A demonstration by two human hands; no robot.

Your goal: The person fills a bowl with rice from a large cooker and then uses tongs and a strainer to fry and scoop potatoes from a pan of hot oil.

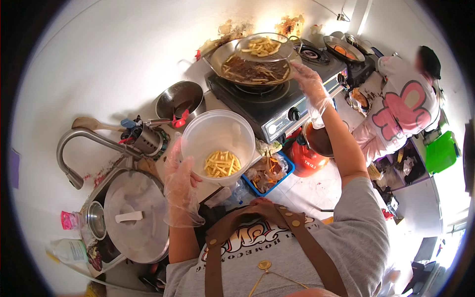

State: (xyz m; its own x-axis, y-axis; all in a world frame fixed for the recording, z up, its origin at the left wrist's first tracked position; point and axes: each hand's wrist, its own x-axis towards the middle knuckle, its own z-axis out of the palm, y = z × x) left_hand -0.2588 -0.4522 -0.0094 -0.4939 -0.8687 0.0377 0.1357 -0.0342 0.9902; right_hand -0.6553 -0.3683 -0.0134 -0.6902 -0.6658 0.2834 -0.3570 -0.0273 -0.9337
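Observation:
My left hand (182, 170), in a clear plastic glove, grips the left side of a translucent plastic tub (219, 124). Cut potato fries (222, 164) lie at the tub's bottom. My right hand (308, 80), also gloved, is at the right side of a wok (226, 52) and holds a mesh skimmer (246, 54); its handle is mostly hidden by the fingers. Cooked-looking fries (262, 47) rest on the skimmer over the wok. Below it, bubbling brown oil (252, 69) has more fries in it. The wok sits on a black gas stove (245, 98).
A metal pot (185, 98), a utensil holder (148, 139) and a curved faucet (96, 135) stand left. A large lidded pot (137, 208) is at the sink. A blue bin (287, 169) and orange gas cylinder (304, 159) are below the stove. Another person (404, 104) is at right.

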